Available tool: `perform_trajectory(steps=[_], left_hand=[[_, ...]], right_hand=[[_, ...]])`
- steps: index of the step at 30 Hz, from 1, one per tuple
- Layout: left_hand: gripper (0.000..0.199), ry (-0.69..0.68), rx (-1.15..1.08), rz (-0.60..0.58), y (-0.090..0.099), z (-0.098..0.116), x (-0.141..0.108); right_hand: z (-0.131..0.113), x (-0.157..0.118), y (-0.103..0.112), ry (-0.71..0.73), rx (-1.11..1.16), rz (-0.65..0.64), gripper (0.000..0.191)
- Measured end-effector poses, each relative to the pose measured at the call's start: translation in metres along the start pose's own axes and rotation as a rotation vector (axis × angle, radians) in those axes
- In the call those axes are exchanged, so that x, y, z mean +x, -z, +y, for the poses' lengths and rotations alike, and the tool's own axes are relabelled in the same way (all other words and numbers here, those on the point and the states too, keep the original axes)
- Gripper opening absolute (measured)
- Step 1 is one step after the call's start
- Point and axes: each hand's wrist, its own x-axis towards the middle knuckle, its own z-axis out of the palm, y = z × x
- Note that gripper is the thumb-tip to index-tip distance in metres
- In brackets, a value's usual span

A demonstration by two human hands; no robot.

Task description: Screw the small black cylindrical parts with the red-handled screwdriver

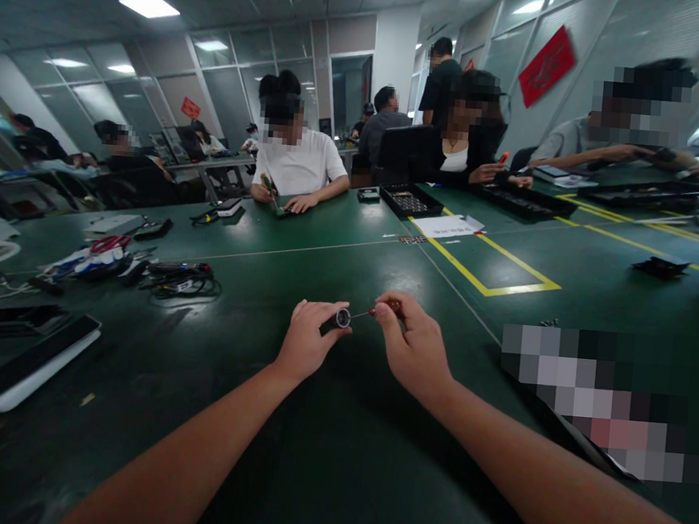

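Observation:
My left hand (310, 336) is closed around a small dark cylindrical part (342, 318), whose round, light-rimmed end faces me. Between thumb and fingers of my right hand (413, 340) is the reddish-brown handle of a screwdriver (375, 311). Its thin shaft points left at the rim of the cylinder; whether the tip touches it is too small to tell. Both hands are held above the green table (285, 459), and my right fingers hide much of the handle.
Tangled cables (182, 281) and a dark-and-white device (32, 362) lie to the left. A black parts tray (411, 201) and a paper sheet (449, 226) are farther off, beside yellow tape (520, 291). A person in white (300, 165) works opposite; others sit around.

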Motion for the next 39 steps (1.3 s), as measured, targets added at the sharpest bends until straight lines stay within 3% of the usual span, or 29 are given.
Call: perform_trajectory(steps=[6, 13, 20, 28, 33, 39], left_hand=[[0.04, -0.019, -0.004, 0.017, 0.0003, -0.0004, 0.0005], [0.038, 0.011, -0.01, 0.012, -0.0002, -0.0013, -0.0002], [0.039, -0.006, -0.012, -0.013, -0.0019, 0.0023, -0.0008], [0.041, 0.018, -0.016, 0.035, -0.0007, -0.0002, -0.0002], [0.04, 0.019, -0.008, 0.006, -0.0002, 0.005, -0.0003], [0.038, 0.019, 0.012, 0.029, 0.0007, 0.0035, -0.0006]], right_hand=[[0.0031, -0.0011, -0.0012, -0.045, 0.05, 0.046, 0.016], [0.0043, -0.0017, -0.0013, -0.061, 0.095, -0.015, 0.018], [0.0019, 0.0, -0.0003, -0.16, 0.058, -0.002, 0.035], [-0.0011, -0.0017, 0.0007, -0.109, 0.044, -0.1, 0.023], [-0.0011, -0.0003, 0.0, -0.107, 0.003, -0.064, 0.029], [0.0042, -0.0032, -0.0035, -0.153, 0.104, -0.02, 0.02]])
